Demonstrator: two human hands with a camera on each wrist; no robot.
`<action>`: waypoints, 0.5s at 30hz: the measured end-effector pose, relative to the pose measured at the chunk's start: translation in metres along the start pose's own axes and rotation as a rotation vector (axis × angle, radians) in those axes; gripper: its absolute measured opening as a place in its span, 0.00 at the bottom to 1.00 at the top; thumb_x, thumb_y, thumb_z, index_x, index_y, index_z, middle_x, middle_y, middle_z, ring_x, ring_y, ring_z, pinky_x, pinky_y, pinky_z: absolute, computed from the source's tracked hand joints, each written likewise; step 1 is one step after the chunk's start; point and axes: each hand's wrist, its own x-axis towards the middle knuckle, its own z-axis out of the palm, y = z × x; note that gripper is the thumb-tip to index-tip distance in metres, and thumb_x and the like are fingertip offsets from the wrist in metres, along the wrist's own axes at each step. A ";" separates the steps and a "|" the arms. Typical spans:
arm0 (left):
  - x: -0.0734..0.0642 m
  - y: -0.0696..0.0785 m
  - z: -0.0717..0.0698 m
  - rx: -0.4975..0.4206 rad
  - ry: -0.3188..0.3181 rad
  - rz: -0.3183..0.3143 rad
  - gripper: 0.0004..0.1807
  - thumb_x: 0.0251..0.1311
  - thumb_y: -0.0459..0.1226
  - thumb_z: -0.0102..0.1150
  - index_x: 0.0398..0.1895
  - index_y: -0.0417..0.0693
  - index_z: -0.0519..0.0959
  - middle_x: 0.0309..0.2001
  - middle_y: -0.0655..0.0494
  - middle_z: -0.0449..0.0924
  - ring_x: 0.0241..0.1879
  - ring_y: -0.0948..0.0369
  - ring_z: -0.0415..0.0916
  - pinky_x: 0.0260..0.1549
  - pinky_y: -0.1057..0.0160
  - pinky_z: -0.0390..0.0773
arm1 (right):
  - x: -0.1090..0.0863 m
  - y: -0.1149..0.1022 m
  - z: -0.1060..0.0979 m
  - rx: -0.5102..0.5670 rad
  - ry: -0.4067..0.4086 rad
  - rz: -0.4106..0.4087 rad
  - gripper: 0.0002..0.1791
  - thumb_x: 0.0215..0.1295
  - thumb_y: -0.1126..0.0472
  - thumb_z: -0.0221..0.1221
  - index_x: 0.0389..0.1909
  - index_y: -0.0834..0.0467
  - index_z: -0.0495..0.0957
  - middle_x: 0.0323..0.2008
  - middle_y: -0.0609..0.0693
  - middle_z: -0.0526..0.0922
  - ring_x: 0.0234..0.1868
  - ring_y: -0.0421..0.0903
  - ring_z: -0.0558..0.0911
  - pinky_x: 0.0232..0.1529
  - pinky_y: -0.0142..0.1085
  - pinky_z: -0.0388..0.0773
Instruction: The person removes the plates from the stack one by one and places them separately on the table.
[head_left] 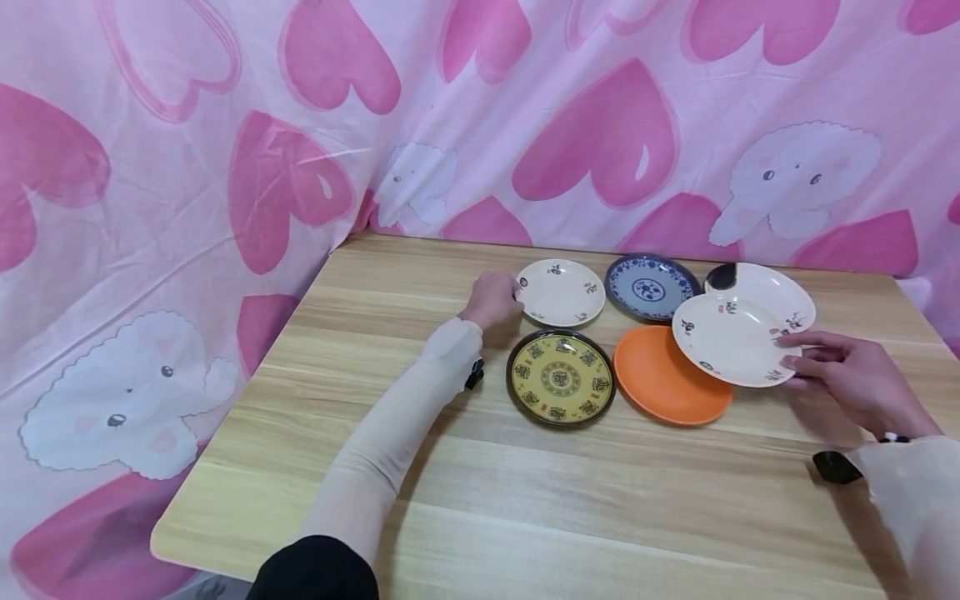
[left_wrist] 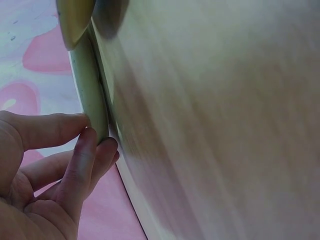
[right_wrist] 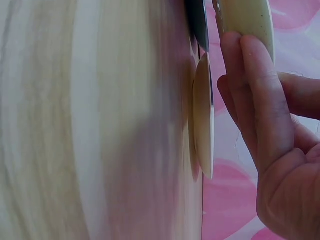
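Observation:
My right hand (head_left: pixel 851 379) pinches the right rim of a white plate with small dark motifs (head_left: pixel 738 340), thumb above and fingers beneath. That plate hangs over the orange plate (head_left: pixel 671 375) and a white plate with a black patch (head_left: pixel 780 292); in the right wrist view its underside (right_wrist: pixel 247 20) stands apart from the table. At the back middle, my left hand (head_left: pixel 493 300) holds the left rim of another white patterned plate (head_left: pixel 561 292). The left wrist view shows the fingertips (left_wrist: pixel 80 121) pinching the rim of this plate (left_wrist: pixel 92 95).
Between the white plates lies a blue flowered plate (head_left: pixel 652 287). A yellow plate with a dark rim (head_left: pixel 561 377) sits in front of the left one. All stand on a wood-grain table (head_left: pixel 525 508), with a pink heart-print cloth (head_left: pixel 465 125) hanging behind and at the left.

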 end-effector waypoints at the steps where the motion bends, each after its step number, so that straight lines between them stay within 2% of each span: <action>1: 0.000 0.000 0.000 -0.002 -0.002 -0.001 0.07 0.52 0.34 0.62 0.19 0.44 0.77 0.54 0.51 0.79 0.42 0.58 0.76 0.50 0.63 0.76 | -0.001 0.001 -0.001 -0.004 0.005 -0.002 0.14 0.60 0.56 0.60 0.47 0.41 0.78 0.32 0.25 0.77 0.30 0.36 0.84 0.35 0.35 0.83; 5: -0.001 0.000 -0.001 -0.012 -0.016 -0.006 0.08 0.53 0.34 0.61 0.19 0.43 0.77 0.56 0.51 0.78 0.49 0.56 0.76 0.53 0.62 0.76 | -0.002 0.005 -0.007 0.050 -0.008 -0.033 0.13 0.59 0.59 0.60 0.44 0.41 0.80 0.30 0.30 0.81 0.29 0.37 0.84 0.33 0.35 0.83; 10: -0.002 0.000 -0.002 -0.002 -0.017 -0.007 0.09 0.53 0.34 0.61 0.17 0.44 0.76 0.57 0.52 0.77 0.52 0.55 0.75 0.55 0.61 0.75 | -0.005 0.012 -0.013 0.099 -0.028 -0.075 0.13 0.60 0.61 0.60 0.44 0.45 0.80 0.33 0.29 0.82 0.30 0.35 0.84 0.32 0.35 0.83; 15: -0.001 -0.001 -0.001 -0.003 -0.020 -0.009 0.03 0.52 0.34 0.62 0.27 0.44 0.81 0.57 0.53 0.77 0.54 0.54 0.73 0.59 0.57 0.71 | -0.008 0.021 -0.019 0.215 -0.052 -0.102 0.14 0.59 0.66 0.59 0.45 0.50 0.81 0.36 0.28 0.82 0.31 0.35 0.84 0.31 0.34 0.83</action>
